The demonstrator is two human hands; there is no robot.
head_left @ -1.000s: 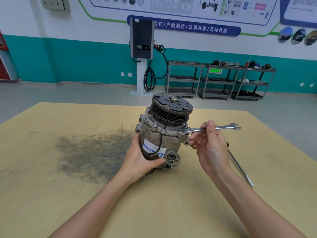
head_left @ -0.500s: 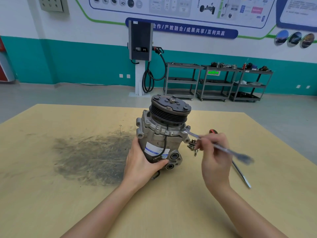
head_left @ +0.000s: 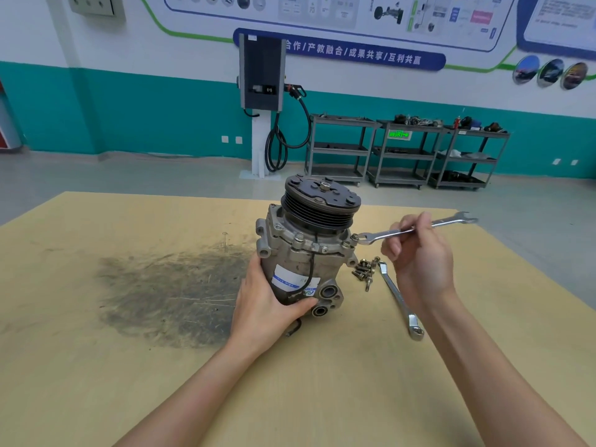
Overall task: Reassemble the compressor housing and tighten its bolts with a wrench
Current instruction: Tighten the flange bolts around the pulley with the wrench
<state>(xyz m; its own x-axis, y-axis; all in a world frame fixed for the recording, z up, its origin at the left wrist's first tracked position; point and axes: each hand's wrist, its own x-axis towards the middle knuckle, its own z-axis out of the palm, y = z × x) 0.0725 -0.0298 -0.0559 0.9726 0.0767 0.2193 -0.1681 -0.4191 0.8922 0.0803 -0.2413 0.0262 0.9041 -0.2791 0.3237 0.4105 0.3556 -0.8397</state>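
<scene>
Compressor (head_left: 303, 253) label unreadable; L hand (head_left: 267, 304) grips, R hand (head_left: 419, 256) holds wrench (head_left: 416, 230).

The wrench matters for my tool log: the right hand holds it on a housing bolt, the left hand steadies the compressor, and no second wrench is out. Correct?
Not quite. The head view shows a second wrench lying on the table beside loose bolts. The rest stands: right hand holds the wrench on a bolt; left hand steadies the compressor.

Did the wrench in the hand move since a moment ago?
Yes. The wrench swung back up from pointing down-right, away from the spare wrench lying on the table.
</scene>
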